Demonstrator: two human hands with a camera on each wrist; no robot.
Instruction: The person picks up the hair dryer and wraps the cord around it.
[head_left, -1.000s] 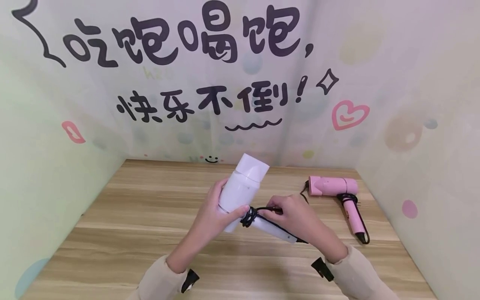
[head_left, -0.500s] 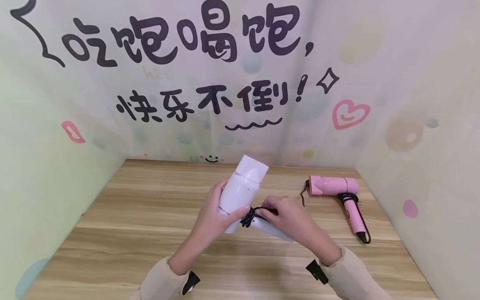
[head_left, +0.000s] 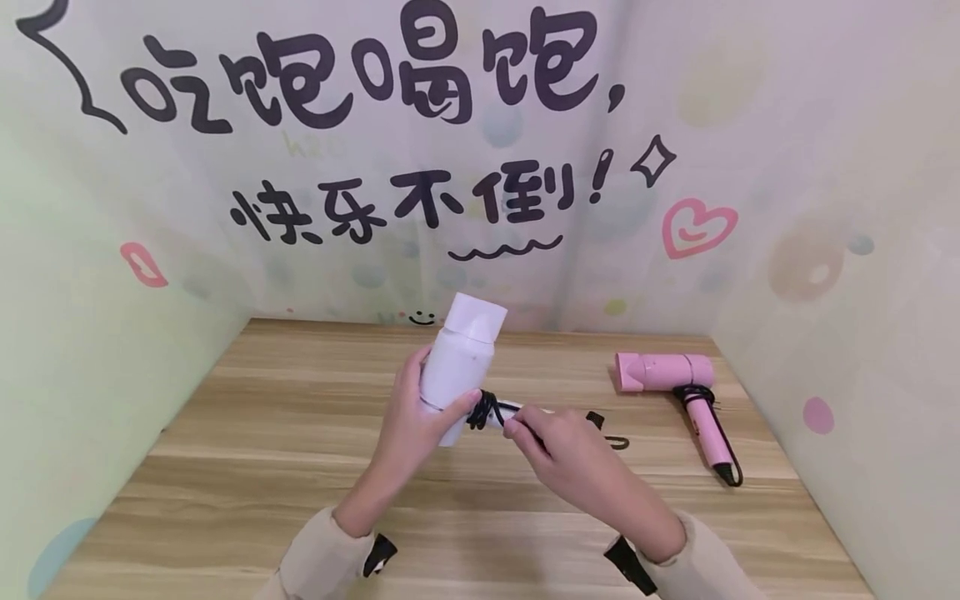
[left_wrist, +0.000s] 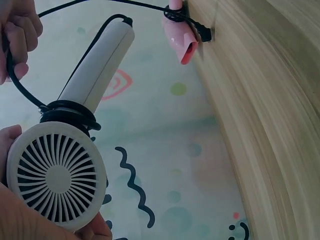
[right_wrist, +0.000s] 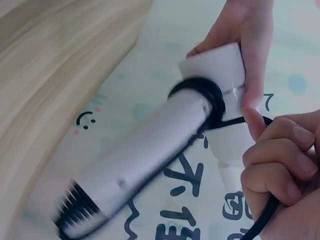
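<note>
A white hair dryer (head_left: 459,367) is held up above the table, its nozzle pointing away. My left hand (head_left: 408,425) grips its barrel, thumb near the handle joint. In the left wrist view the round slotted rear grille (left_wrist: 57,179) faces the camera. Black cord (right_wrist: 215,102) is wound several times round the top of the handle (right_wrist: 142,145). My right hand (head_left: 562,442) curls round a stretch of that cord beside the handle. In the left wrist view the cord's plug (left_wrist: 204,33) hangs at the far end of the cord.
A pink hair dryer (head_left: 663,372) with its cord wound round the handle lies at the right of the wooden table (head_left: 300,467). A printed curtain (head_left: 375,275) stands behind the table's back edge, and pale walls flank both sides.
The white hair dryer has shifted left and slightly up with my left hand. My right hand has turned and now grips the cord lower, with a cord loop showing beyond it.
</note>
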